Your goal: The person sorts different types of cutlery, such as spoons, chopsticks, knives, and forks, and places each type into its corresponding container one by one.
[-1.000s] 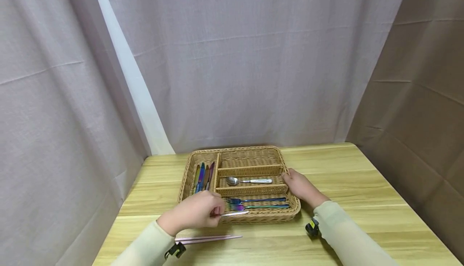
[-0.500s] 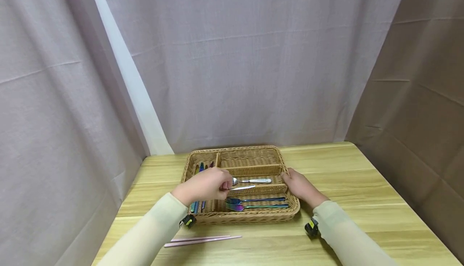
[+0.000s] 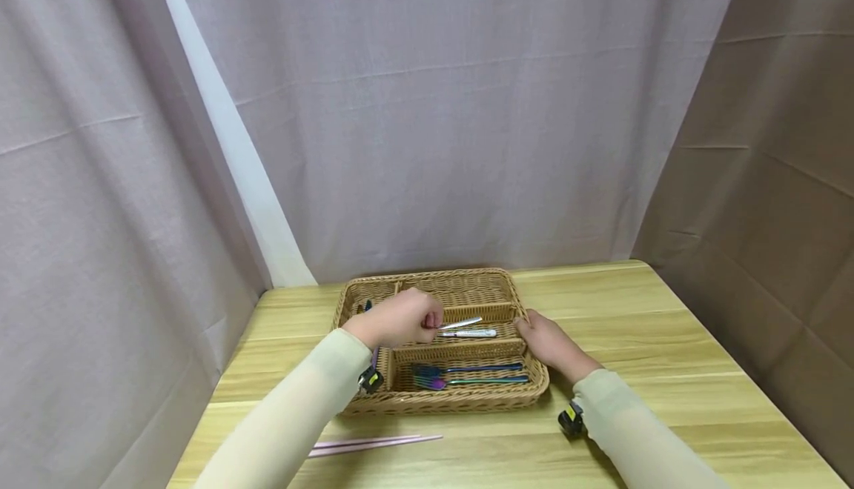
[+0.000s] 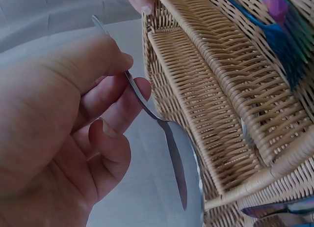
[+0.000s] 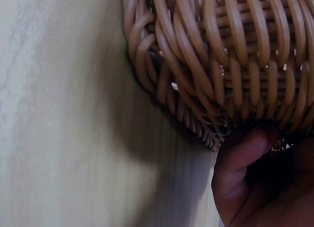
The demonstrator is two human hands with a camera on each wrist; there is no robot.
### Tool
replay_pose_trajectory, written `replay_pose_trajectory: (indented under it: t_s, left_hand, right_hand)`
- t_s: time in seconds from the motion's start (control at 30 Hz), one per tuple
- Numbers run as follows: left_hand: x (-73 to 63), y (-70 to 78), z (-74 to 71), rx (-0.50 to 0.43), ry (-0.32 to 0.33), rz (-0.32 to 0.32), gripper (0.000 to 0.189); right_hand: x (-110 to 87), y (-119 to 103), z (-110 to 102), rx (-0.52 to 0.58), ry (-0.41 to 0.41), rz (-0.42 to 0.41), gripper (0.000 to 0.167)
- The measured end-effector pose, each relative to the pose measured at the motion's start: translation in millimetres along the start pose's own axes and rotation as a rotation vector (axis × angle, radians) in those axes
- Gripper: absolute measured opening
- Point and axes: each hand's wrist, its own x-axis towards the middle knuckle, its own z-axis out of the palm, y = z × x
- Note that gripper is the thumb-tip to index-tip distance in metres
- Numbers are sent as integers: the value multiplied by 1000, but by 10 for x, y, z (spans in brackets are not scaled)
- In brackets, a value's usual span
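Observation:
My left hand (image 3: 403, 318) pinches a metal spoon (image 4: 182, 158) by its handle, thumb against curled fingers. It is above the wicker cutlery basket (image 3: 460, 401), over the middle compartment. In that compartment lies another spoon with a patterned white handle (image 3: 475, 333); its bowl is hidden by the hand in the head view. My right hand (image 3: 552, 342) grips the basket's right rim, with the thumb over the edge. A blue fork (image 3: 483, 367) and a purple-green fork (image 3: 487, 381) lie in the front compartment. Colored knives (image 4: 274, 209) in the left compartment are mostly behind my left arm.
A pair of pink chopsticks (image 3: 380, 443) lies on the wooden table (image 3: 500, 452) in front of the basket. Grey curtains (image 3: 427, 141) hang behind and at the left, and a brown cloth (image 3: 780, 200) hangs at the right.
My left hand has carried the spoon away from the basket's front edge, back and to the right over the middle compartment. My right hand keeps its hold on the rim.

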Motion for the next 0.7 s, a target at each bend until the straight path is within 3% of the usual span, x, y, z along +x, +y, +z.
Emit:
replay_pose_trajectory:
  t_s: [0.13, 0.33, 0.7]
  left_hand:
    - [110, -41, 21, -31, -16, -24, 30]
    - [266, -60, 84, -31, -48, -9, 30]
    - [551, -182, 321, -9, -117, -28, 49]
  right_hand:
    - [4, 14, 10, -2, 9, -6, 66]
    - [11, 26, 32, 13, 9, 2, 66]
    - [-11, -4, 6, 19, 21, -5, 61]
